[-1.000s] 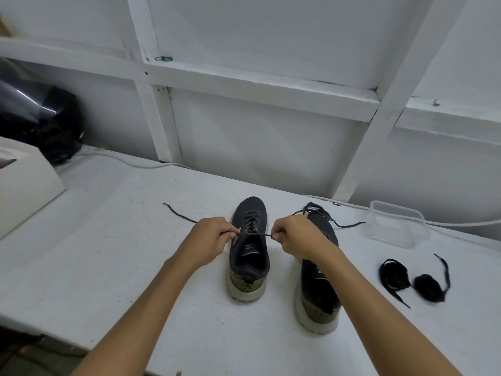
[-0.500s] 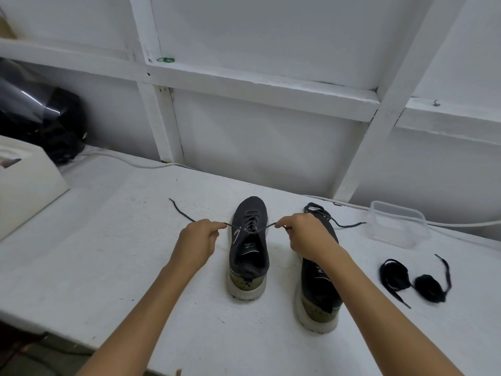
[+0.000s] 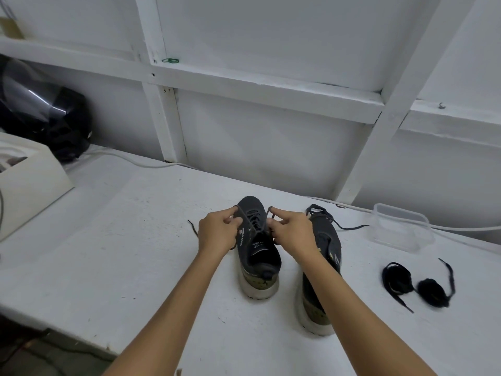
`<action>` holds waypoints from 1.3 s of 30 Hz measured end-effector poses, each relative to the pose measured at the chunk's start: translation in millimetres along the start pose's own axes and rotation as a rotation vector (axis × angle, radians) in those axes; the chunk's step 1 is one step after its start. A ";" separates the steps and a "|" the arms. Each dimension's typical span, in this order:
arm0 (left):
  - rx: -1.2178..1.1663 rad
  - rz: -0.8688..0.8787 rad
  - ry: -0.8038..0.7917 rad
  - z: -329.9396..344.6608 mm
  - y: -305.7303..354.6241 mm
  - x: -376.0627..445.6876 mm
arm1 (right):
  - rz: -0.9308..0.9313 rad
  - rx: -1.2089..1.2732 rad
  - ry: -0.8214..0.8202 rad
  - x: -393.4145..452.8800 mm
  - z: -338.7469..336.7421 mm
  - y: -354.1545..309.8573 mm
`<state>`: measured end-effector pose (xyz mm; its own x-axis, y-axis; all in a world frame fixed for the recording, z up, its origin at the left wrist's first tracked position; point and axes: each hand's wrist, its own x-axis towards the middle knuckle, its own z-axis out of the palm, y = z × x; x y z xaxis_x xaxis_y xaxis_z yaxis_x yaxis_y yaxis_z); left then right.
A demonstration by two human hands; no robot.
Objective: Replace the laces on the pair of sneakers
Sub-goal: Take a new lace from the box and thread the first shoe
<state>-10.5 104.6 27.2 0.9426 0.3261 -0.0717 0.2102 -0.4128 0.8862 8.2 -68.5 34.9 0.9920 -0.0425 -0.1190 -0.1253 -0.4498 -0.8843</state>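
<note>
My left hand (image 3: 217, 234) and right hand (image 3: 291, 233) are each pinching a lace (image 3: 245, 218) end over the left sneaker (image 3: 257, 248), which is pointing toe-far, heel-near.

Both hands, left (image 3: 218, 232) and right (image 3: 291, 232), pinch a lace (image 3: 245, 216) over the left sneaker (image 3: 257, 256) on the table (image 3: 108, 253).

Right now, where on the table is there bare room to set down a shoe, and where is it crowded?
Bare: the wide stretch of table between the white box and the left sneaker, plus the near edge in front of both shoes. Crowded: right of the right sneaker, where the coiled black laces and clear container sit, and between the shoes.
</note>
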 end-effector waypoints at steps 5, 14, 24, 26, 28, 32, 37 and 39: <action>-0.032 0.009 -0.051 9.4 4.4 -2.1 | 0.072 0.190 -0.077 1.1 -0.6 -0.6; -0.076 0.067 -0.028 12.0 12.0 -5.6 | 0.136 0.302 -0.079 -2.2 5.8 -5.9; -0.092 0.175 -0.118 7.6 -1.7 -12.5 | 0.197 0.381 -0.169 -7.4 6.6 -6.2; -0.056 0.204 -0.118 6.6 -0.7 -13.1 | 0.178 0.382 -0.185 -8.7 6.5 -6.4; -0.028 0.243 -0.112 6.3 -0.2 -12.5 | 0.167 0.386 -0.198 -9.7 7.6 -6.3; 0.024 0.335 -0.086 6.3 1.0 -11.7 | 0.161 0.387 -0.270 -10.2 2.7 -6.3; 0.045 0.372 -0.127 3.7 2.2 -10.2 | 0.214 0.399 -0.320 -6.5 -1.8 -5.3; 0.018 0.332 -0.182 1.4 5.3 -9.7 | 0.228 0.399 -0.306 -5.1 -0.5 -2.9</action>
<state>-18.2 98.1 32.0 0.9904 0.0166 0.1370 -0.1118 -0.4857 0.8670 3.5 -67.4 38.2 0.8963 0.1890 -0.4011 -0.3923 -0.0836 -0.9160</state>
